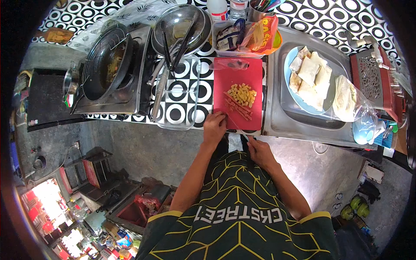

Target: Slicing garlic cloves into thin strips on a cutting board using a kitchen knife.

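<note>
A red cutting board [221, 81] lies before me with a heap of diced yellow food [243, 94] on it. Just below the heap are reddish strips [240, 110] that look like cut sausage. My right hand [262, 152] grips the handle of a knife [241, 130], whose thin blade slants up and left over the board's near part. At the board's left near edge is my left hand [215, 126], fingers bent together close to the blade's tip. Whether something small is pinched in those fingers is hidden.
A blue plate [291, 85] of folded flatbread wraps stands over the steel sink [276, 125], beside a plastic bag of flatbread [345, 97]. Left are a glass dish [177, 125], strainer [182, 22] and wok [104, 71] on a stove. Behind the board sits a plastic tub [240, 53] of packets.
</note>
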Demonstrator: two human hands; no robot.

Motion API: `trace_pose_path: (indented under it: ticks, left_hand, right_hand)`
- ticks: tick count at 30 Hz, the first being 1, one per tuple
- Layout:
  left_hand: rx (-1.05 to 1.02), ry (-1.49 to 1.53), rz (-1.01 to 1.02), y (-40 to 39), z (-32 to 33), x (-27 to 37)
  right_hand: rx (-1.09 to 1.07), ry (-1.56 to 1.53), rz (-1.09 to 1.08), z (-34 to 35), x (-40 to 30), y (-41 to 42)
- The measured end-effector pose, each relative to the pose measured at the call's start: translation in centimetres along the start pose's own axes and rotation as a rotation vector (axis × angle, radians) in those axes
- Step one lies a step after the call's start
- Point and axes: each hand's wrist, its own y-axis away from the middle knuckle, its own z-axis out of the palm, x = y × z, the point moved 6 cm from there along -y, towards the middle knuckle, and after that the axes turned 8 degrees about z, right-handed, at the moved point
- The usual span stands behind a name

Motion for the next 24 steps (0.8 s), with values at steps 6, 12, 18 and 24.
trace_pose_path:
  ticks: [6, 12, 18, 24]
  left_hand:
    - [-0.02, 0.01, -0.019, 0.1, 0.0, -0.2]
    - [-0.008, 0.016, -0.027, 0.1, 0.1, -0.2]
    - [-0.029, 0.003, -0.015, 0.0, 0.0, -0.1]
    - [-0.038, 0.051, -0.034, 0.2, -0.2, -0.4]
  right_hand:
    - [-0.003, -0.023, -0.046, 0.7, 0.5, -0.5]
    - [-0.005, -0.029, -0.02, 0.3, 0.3, -0.2]
    - [0.026, 0.064, 0.032, -0.5, 0.2, 0.1]
    - [0.047, -0.023, 0.013, -0.6, -0.1, 0.4]
